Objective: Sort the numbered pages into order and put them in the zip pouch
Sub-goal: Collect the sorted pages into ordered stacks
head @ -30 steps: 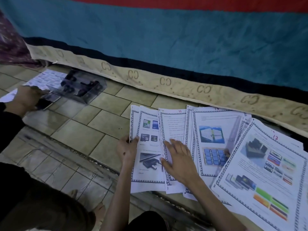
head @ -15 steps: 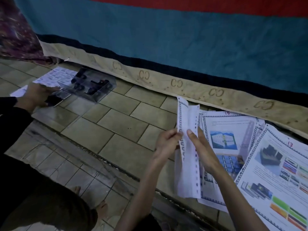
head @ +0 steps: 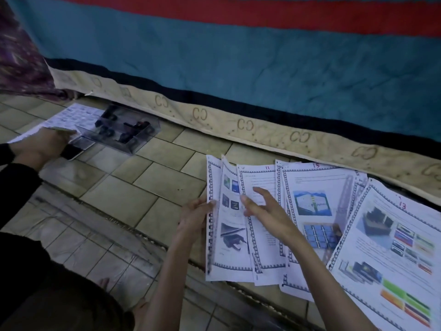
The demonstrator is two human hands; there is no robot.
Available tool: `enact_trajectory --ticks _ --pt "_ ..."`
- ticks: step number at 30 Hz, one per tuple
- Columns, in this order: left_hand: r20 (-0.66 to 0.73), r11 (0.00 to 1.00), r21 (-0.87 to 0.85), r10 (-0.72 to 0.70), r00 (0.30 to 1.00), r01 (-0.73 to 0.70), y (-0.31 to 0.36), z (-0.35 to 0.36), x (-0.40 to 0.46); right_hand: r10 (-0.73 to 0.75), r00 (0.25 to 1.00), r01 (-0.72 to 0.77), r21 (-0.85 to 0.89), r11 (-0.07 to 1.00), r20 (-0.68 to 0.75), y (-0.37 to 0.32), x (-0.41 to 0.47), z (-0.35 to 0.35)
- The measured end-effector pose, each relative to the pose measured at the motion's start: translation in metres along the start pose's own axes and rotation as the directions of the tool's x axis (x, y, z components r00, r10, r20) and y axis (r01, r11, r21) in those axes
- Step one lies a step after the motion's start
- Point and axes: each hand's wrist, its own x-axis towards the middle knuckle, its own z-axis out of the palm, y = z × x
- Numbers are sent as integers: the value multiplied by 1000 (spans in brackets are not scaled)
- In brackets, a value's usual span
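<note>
Several printed pages with blue patterned borders lie fanned on the tiled floor. My left hand [head: 196, 215] pinches the left edge of the leftmost page [head: 226, 235], which shows pictures of gadgets and is lifted a little. My right hand [head: 267, 211] hovers with straight fingers over page 11 [head: 260, 177]. To the right lie page 15 [head: 317, 187] and page 13 [head: 391, 247], both with red handwritten numbers. No zip pouch can be made out.
A teal, red and black cloth with a beige hem [head: 238, 125] hangs along the back. At far left another person's hand [head: 45, 144] rests by a clear plastic box [head: 121, 130] of dark items and a printed sheet [head: 69, 115].
Half a second ago both hands held pages upright and folded. Now the pages lie fanned flat again, my left hand at the leftmost edge, my right hand over page 11.
</note>
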Motion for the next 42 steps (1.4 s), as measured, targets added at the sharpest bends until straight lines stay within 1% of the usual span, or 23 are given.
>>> enact_trajectory --ticks 1,2,3,5,7,8,12,15,17,19,20,22,24,27,28,30,32,33,35,37,39,41,42 --pt "82 994 -105 -28 996 37 1 4 -1 15 1000 -15 -6 1000 13 -2 1 3" --pt "160 985 -161 -31 987 57 2 9 -3 28 999 -28 -8 1000 22 -5 1 5" --pt "228 982 -181 -19 974 62 4 16 -5 37 999 -37 -16 999 26 -5 1 5" --pt "277 984 -170 -4 961 54 5 25 -7 29 1000 -29 -25 999 10 -1 3 5" --pt "227 989 -143 -11 974 44 5 23 -2 17 997 -14 42 999 -70 5 6 1" --pt "166 993 -110 -16 986 35 3 15 4 18 993 -8 88 996 -120 9 7 -3" --pt "-95 987 160 25 995 -10 -5 -22 24 64 970 -1 259 966 -235 19 7 -19" --pt "-178 957 283 115 977 -61 -7 -23 23 88 962 2 329 944 -257 23 7 -26" --pt "-214 935 323 223 951 -146 -5 -13 17 84 966 3 335 942 -245 23 7 -25" --pt "-295 901 363 355 887 -239 -1 -4 9 68 980 -6 310 951 -189 19 8 -22" --pt "-330 896 360 383 863 -260 4 0 4 70 989 -29 291 956 -132 16 7 -21" --pt "-314 921 254 368 875 -296 17 2 1 60 998 -59 195 979 -1 8 5 -16" --pt "-272 945 105 328 905 -311 28 3 -1 48 997 -50 26 998 55 6 5 -9" --pt "-273 898 317 396 877 -307 30 8 -5 19 996 -2 -197 980 85 12 6 -2" --pt "-225 892 352 374 900 -283 26 14 -6 15 997 3 -245 969 70 16 8 1" --pt "-89 880 438 246 965 -184 16 27 -5 12 1000 -15 -296 955 -12 22 11 6" --pt "-39 844 527 144 989 -102 6 38 -3 27 993 -64 -340 938 -111 30 16 12" --pt "-30 854 514 113 993 -82 2 43 -3 29 988 -84 -379 922 -149 34 18 14" --pt "17 921 386 45 999 -48 0 55 -6 4 979 -90 -412 907 -204 37 20 14" --pt "78 946 322 4 997 -29 4 69 -13 -46 971 -40 -350 936 -235 38 19 9" --pt "159 930 360 18 987 -75 7 82 -16 -83 956 25 -203 979 -281 39 15 -1" --pt "216 908 395 57 975 -141 8 95 -20 -26 941 56 80 995 -339 43 11 -12" --pt "241 909 381 81 967 -171 11 103 -26 51 942 38 259 965 -332 44 9 -18"
